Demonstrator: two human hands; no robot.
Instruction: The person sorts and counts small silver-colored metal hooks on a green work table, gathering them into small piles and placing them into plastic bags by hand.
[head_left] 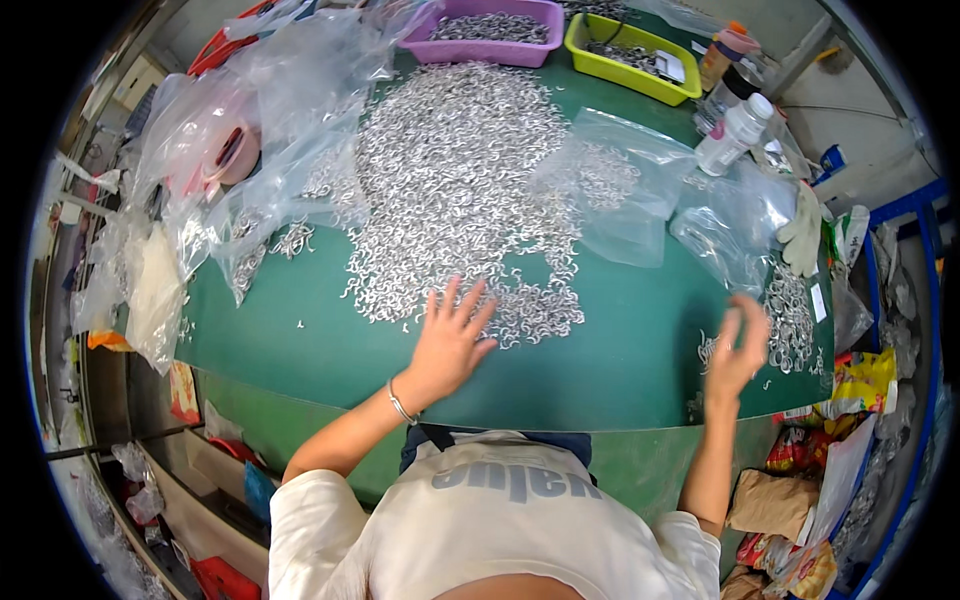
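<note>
A broad heap of small silver hook-shaped metal pieces [450, 170] covers the middle of the green table. My left hand [447, 345] lies at the heap's near edge, fingers spread and fingertips touching the closest pieces. A bracelet circles that wrist. Over the table's right side is my right hand [738, 350], a little blurred, its fingers half curled and apart, with nothing visible in them. Just left of it sits a small cluster of metal pieces [706, 348], partly hidden by the hand. To its right lies a pile of ring-shaped metal pieces [790, 318].
Purple [483, 50] and yellow-green [632, 76] bins of metal pieces stand at the back. Clear plastic bags [270, 110] crowd the left; another bag [625, 200] overlaps the heap's right side. A white bottle [735, 133] and a glove [802, 232] are at the right edge.
</note>
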